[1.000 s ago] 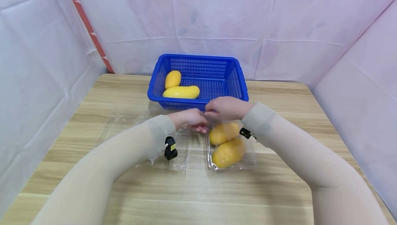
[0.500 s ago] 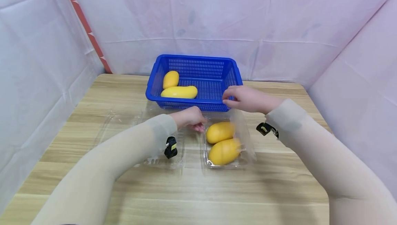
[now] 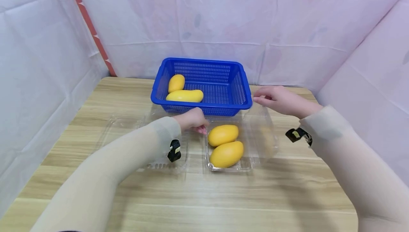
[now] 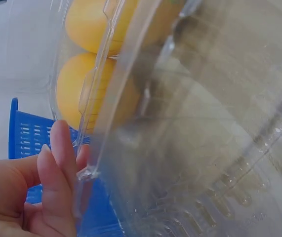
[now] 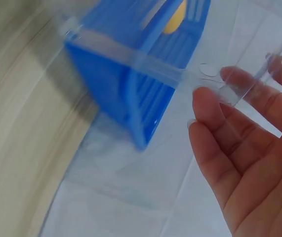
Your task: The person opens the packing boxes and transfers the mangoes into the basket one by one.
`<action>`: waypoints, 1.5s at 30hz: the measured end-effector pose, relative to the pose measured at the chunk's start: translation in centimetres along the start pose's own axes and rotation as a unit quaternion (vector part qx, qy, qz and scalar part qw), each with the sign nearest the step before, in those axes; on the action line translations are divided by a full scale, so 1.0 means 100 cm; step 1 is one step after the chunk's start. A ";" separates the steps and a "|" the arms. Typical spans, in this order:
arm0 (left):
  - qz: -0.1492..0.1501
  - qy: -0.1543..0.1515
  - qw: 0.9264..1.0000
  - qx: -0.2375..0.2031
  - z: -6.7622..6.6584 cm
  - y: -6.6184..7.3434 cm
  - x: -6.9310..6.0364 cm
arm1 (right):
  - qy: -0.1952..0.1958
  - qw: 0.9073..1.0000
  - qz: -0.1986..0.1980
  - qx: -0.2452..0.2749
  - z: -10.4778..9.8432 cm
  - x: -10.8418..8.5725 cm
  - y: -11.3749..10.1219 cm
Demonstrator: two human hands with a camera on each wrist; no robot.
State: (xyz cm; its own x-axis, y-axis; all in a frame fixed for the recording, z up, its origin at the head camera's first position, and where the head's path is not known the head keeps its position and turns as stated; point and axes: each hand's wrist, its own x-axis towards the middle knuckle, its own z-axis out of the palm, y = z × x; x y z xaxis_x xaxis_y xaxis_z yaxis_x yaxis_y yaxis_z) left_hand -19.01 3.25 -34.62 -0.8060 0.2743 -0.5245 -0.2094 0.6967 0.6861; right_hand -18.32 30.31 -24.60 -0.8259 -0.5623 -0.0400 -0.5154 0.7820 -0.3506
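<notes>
Two yellow mangoes [image 3: 227,154] lie side by side in a clear plastic clamshell box [image 3: 228,169] right of the table's middle. Its transparent lid [image 3: 263,132] stands tilted up on the right side. My right hand [image 3: 278,98] pinches the far corner of that lid, fingertips on both faces of the plastic in the right wrist view. My left hand [image 3: 193,120] grips the box's left rim near its far corner. In the left wrist view, fingers [image 4: 61,148] lie against the rim, one fingertip seen behind the plastic.
A blue basket [image 3: 201,110] stands just behind the box, with a mango [image 3: 176,83] and a longer yellow mango [image 3: 184,96] at its left side. Another clear plastic box [image 3: 123,122] lies spread on the left, partly under my left forearm. Cloth walls enclose the wooden table.
My right hand has moved right, swinging the lid up off the mangoes and over to the right. My left hand has stayed at the box's left rim. The basket's contents look the same.
</notes>
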 end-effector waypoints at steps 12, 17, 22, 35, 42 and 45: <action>0.006 0.034 0.993 0.110 -0.004 0.005 0.002 | -0.034 0.997 0.067 -0.006 0.015 -0.038 0.060; 0.014 0.040 0.991 0.131 -0.004 0.005 0.002 | -0.061 0.995 0.078 0.018 0.033 -0.041 0.075; 0.025 0.048 0.987 0.152 -0.004 0.003 0.000 | -0.071 0.994 0.079 0.021 0.051 -0.038 0.087; 0.066 0.037 0.985 0.157 -0.007 0.004 -0.004 | -0.096 0.992 0.081 0.009 0.068 -0.031 0.095; 0.165 0.051 0.967 0.185 -0.024 0.000 -0.034 | -0.065 0.996 0.063 -0.022 0.073 -0.032 0.081; 0.255 0.119 0.934 0.222 -0.039 -0.013 -0.049 | -0.024 0.998 0.034 -0.038 0.076 -0.034 0.067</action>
State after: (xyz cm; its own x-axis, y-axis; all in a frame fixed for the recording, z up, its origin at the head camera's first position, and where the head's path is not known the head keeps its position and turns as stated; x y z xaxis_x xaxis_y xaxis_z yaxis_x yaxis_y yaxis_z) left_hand -16.94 -1.60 -30.99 -0.8495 0.5272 -0.0226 0.4430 0.7357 0.5124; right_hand -17.25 35.41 -33.92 -0.8485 -0.5183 -0.1073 -0.4760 0.8359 -0.2731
